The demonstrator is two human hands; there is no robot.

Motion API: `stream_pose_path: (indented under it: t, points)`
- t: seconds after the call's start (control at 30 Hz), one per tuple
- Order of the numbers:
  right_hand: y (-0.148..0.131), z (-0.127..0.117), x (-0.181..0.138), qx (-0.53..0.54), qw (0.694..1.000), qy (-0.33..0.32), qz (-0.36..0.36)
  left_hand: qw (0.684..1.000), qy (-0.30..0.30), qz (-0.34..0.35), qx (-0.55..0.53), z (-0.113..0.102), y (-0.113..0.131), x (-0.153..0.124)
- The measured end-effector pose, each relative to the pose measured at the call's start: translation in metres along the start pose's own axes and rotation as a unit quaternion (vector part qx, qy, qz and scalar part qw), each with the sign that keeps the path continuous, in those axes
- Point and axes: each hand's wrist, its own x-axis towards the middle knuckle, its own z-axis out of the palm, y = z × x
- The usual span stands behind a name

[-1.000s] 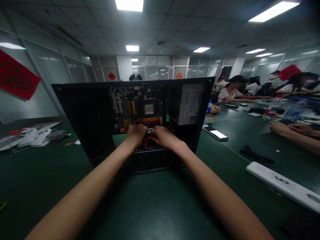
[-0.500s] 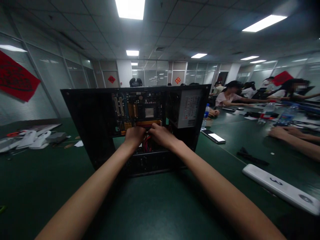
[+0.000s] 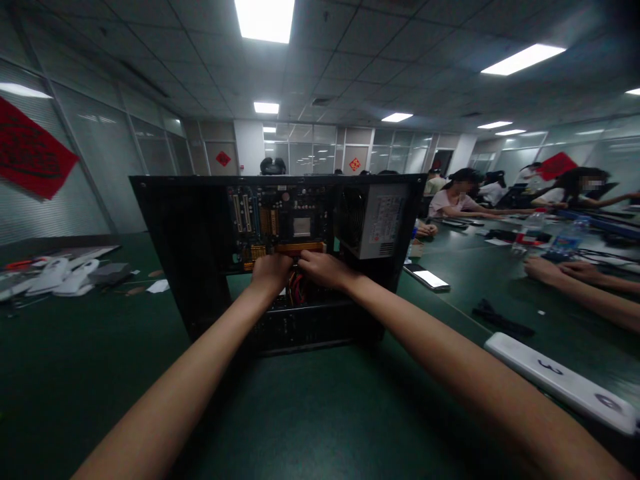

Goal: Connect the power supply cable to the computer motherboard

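Observation:
An open black computer case [image 3: 180, 260] stands upright on the green table before me. Inside are a motherboard [image 3: 277, 217], a silver power supply [image 3: 383, 223] at upper right, and red and dark cables [image 3: 299, 288] at the lower edge of the board. My left hand [image 3: 273, 270] is closed beside these cables; its fingertips are turned away, and what they grip is hidden. My right hand [image 3: 323, 268] sits close on the other side, fingers pinched at the top of the cables, just below the orange memory slots [image 3: 305, 248].
Right of the case lie a phone [image 3: 427, 277], a black strap-like item [image 3: 503, 319] and a white power strip [image 3: 560, 380]. Bottles [image 3: 530, 230] and another person's hands [image 3: 550, 270] are farther right. White parts [image 3: 63, 275] and a grey box [image 3: 111, 273] lie at left.
The case appears slightly farther right in view. Both hands stay at the same spot in it, and the red cables between them have shifted a little.

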Motion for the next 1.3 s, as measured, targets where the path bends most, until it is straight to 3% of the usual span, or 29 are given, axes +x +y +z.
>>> stream_pose_path:
  t: [0.27, 1.07, 1.3]
  points:
    - [0.005, 0.0, 0.002, -0.059, 0.996, -0.001, -0.063, 1.0, -0.004, -0.002, -0.002, -0.001, -0.001, -0.002]
    - [-0.003, 0.004, 0.007, -0.01, 0.999, -0.031, 0.015, 0.998, -0.01, -0.033, -0.048, 0.001, -0.003, -0.004]
    - [-0.005, -0.004, 0.007, 0.018, 0.995, -0.045, 0.09, 0.998, -0.024, -0.034, -0.05, -0.003, -0.003, -0.002]
